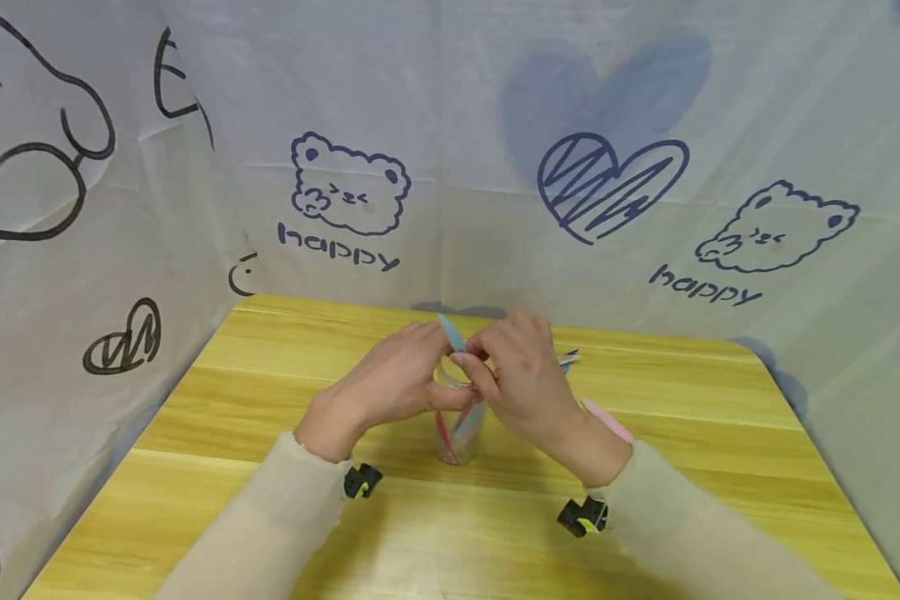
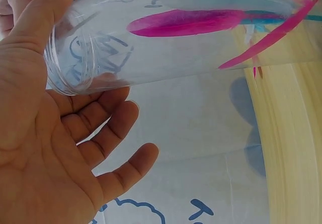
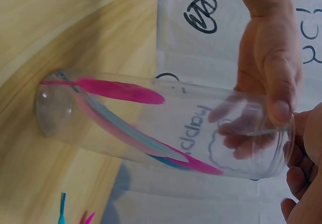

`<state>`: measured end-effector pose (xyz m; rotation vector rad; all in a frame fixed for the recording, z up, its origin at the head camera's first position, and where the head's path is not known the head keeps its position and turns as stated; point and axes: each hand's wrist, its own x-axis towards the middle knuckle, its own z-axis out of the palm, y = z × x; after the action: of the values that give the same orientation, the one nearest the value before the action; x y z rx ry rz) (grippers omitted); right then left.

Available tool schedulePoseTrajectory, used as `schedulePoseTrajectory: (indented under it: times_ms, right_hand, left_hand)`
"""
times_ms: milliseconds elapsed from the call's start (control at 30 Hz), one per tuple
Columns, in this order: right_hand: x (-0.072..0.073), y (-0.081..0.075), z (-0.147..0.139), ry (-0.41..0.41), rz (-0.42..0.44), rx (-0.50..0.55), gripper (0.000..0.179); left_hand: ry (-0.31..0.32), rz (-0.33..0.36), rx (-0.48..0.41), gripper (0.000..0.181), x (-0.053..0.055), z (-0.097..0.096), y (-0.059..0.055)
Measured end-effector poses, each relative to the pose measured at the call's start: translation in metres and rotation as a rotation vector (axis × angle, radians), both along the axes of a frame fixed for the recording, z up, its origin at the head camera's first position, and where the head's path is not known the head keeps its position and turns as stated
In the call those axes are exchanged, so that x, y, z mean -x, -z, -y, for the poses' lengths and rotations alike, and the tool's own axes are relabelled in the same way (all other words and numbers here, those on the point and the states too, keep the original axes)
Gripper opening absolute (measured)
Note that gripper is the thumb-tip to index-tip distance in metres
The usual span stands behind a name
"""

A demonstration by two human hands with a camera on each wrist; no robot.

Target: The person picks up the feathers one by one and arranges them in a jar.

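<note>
A tall clear jar (image 1: pixel 457 446) stands upright on the table with several feathers inside. Magenta feathers (image 2: pixel 186 22) show through its wall in the left wrist view, along with a pale blue feather (image 3: pixel 128 126) in the right wrist view. My left hand (image 1: pixel 399 373) grips the jar's neck between thumb and index finger, its other fingers spread beside the glass. Over the mouth, my right hand (image 1: pixel 523 371) pinches a light blue feather (image 1: pixel 451 332), whose tip sticks up between both hands. The right fingertips sit right at the rim, and the feather's lower end is hidden.
On the wooden table (image 1: pixel 645 517), a pink feather (image 1: pixel 607 419) lies by my right wrist. Blue and whitish feathers (image 1: pixel 570 360) lie behind my right hand. A white cloth (image 1: pixel 465 167) printed with bears and hearts hangs along the table's back and sides.
</note>
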<state>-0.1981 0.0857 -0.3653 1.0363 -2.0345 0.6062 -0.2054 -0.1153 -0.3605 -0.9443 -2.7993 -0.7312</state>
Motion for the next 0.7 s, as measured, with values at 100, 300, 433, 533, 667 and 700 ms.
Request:
schedulePoseTrajectory:
  times_ms: [100, 300, 433, 533, 667, 700]
  right_hand:
    - [-0.0007, 0.0049, 0.0009, -0.002, 0.013, -0.016, 0.019]
    - [-0.0015, 0.0074, 0.0009, 0.02, 0.01, -0.05, 0.029]
    - [-0.0013, 0.0073, 0.0002, 0.041, 0.004, -0.077, 0.045]
    - [-0.001, 0.0073, 0.0003, 0.048, -0.002, -0.092, 0.054]
    - [-0.0003, 0.0078, 0.0008, 0.048, -0.033, -0.097, 0.056]
    - [-0.0002, 0.0079, 0.001, 0.047, -0.043, -0.097, 0.055]
  left_hand:
    - [0.009, -0.003, -0.009, 0.034, 0.0004, 0.0002, 0.0002]
    - [0.01, 0.001, -0.014, 0.033, 0.0003, 0.0004, 0.0002]
    - [-0.012, 0.018, 0.008, 0.036, 0.0003, -0.0001, -0.0006]
    - [-0.033, 0.032, 0.023, 0.043, 0.0004, -0.0006, -0.0009]
    - [-0.043, 0.036, 0.032, 0.049, 0.0003, -0.001, -0.0006]
    - [-0.042, 0.034, 0.032, 0.049, 0.0003, -0.001, -0.0003]
